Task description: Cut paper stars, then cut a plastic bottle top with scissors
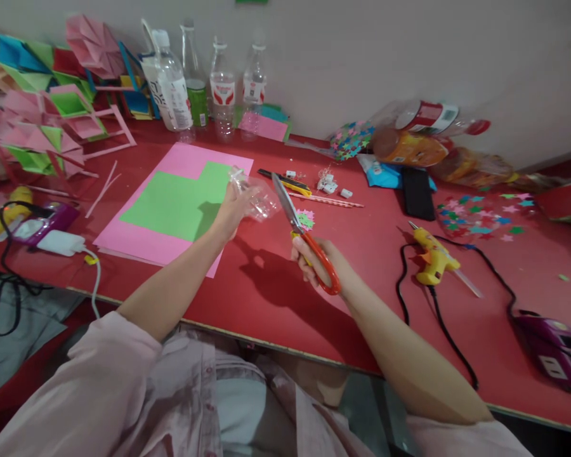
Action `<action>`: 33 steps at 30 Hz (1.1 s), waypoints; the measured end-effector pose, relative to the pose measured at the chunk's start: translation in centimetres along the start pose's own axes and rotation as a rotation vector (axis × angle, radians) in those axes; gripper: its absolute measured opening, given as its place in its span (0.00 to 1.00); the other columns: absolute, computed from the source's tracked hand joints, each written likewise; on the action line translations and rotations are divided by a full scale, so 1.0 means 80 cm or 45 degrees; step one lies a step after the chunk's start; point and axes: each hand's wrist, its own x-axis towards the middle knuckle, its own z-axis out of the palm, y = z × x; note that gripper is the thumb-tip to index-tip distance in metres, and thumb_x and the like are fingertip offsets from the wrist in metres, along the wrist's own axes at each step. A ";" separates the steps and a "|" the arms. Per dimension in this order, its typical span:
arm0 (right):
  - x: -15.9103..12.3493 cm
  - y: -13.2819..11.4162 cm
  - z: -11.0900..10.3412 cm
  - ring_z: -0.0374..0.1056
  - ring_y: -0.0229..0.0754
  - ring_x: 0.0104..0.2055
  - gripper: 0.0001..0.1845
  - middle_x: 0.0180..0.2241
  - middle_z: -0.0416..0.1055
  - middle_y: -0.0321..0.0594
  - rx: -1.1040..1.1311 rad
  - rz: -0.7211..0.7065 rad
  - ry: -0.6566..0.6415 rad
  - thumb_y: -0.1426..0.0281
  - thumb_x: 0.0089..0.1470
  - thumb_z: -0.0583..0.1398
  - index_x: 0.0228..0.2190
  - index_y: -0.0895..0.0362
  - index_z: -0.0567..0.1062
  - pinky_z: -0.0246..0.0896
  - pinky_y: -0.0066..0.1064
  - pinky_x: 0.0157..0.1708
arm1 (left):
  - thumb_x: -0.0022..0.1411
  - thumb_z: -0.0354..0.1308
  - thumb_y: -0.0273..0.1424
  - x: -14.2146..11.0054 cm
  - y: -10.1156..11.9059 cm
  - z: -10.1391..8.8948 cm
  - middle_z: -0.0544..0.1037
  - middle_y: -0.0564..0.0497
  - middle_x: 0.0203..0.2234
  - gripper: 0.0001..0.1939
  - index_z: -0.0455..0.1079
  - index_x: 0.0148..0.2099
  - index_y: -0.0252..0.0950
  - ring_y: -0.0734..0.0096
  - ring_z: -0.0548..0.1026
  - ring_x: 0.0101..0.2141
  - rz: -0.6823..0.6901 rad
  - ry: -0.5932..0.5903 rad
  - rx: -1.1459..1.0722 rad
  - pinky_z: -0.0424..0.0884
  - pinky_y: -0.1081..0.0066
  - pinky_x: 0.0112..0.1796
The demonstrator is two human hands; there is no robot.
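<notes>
My left hand [232, 206] is closed on a piece of clear plastic bottle [257, 197], held above the red table [266, 292]. My right hand [314, 260] grips orange-handled scissors [304, 238], blades pointing up and left, their tips close to the plastic piece. Just left of my left hand, a green paper sheet [176, 203] lies on a larger pink sheet [137, 238]. Small cut paper stars [306, 219] rest behind the scissors.
Clear bottles [171, 82] stand along the wall. Folded paper crafts [42, 101] fill the back left. A yellow glue gun [433, 257] with black cord lies at right, another [2, 219] at left. A utility knife [288, 181], black phone [417, 193], star confetti [480, 212] and purple power strips [559, 352] sit around.
</notes>
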 end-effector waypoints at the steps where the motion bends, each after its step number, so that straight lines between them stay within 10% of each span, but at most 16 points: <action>1: 0.002 0.001 -0.001 0.52 0.31 0.09 0.26 0.10 0.54 0.25 0.003 0.025 0.037 0.44 0.51 0.58 0.22 0.54 0.64 0.54 0.27 0.13 | 0.60 0.57 0.41 -0.004 0.006 0.003 0.74 0.48 0.39 0.15 0.58 0.44 0.41 0.61 0.78 0.43 -0.116 -0.046 -0.114 0.74 0.50 0.47; 11: 0.016 0.013 -0.007 0.54 0.35 0.17 0.18 0.14 0.55 0.29 -0.258 -0.135 0.400 0.53 0.46 0.60 0.22 0.53 0.62 0.47 0.28 0.18 | 0.54 0.64 0.39 -0.045 0.044 0.040 0.80 0.42 0.40 0.17 0.67 0.42 0.37 0.51 0.80 0.43 -0.525 -0.423 -0.319 0.76 0.51 0.42; 19: 0.021 0.023 -0.007 0.51 0.35 0.21 0.13 0.17 0.54 0.30 -0.463 -0.211 0.489 0.59 0.45 0.57 0.21 0.53 0.60 0.45 0.30 0.22 | 0.48 0.63 0.27 -0.043 0.048 0.020 0.79 0.43 0.46 0.23 0.66 0.48 0.38 0.47 0.76 0.52 -0.666 -0.652 -0.608 0.71 0.44 0.51; 33: 0.023 0.022 -0.009 0.46 0.35 0.23 0.19 0.17 0.52 0.30 -0.584 -0.228 0.483 0.54 0.46 0.57 0.20 0.53 0.58 0.42 0.30 0.24 | 0.53 0.59 0.42 -0.040 0.045 0.021 0.80 0.42 0.43 0.20 0.69 0.46 0.37 0.48 0.75 0.53 -0.657 -0.662 -0.651 0.71 0.49 0.51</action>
